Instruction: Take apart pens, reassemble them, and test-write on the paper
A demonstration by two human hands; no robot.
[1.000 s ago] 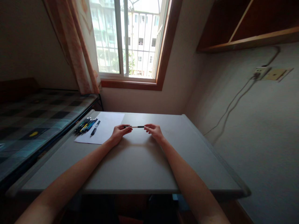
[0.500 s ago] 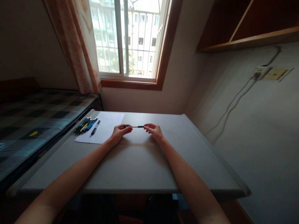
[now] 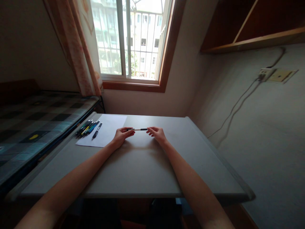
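Observation:
A slim pen point(image 3: 138, 129), pale in the middle with dark ends, lies level between my two hands, a little above the table. My left hand point(image 3: 121, 135) is closed on its left part in a pinch. At the other end, the fingertips of my right hand point(image 3: 156, 133) close on the dark tip. A white sheet of paper point(image 3: 113, 124) lies to the left of my left hand. On it rest a bunch of several pens point(image 3: 87, 128) and, slightly apart, a single dark pen point(image 3: 97, 131).
The grey table point(image 3: 138, 171) spreads under both forearms. Left of it stands a bed with a checked mattress point(image 3: 52, 108). Behind are a barred window point(image 3: 143, 47) and a curtain point(image 3: 78, 57). A socket with a cable point(image 3: 265, 74) and a wooden shelf point(image 3: 250, 43) are on the right wall.

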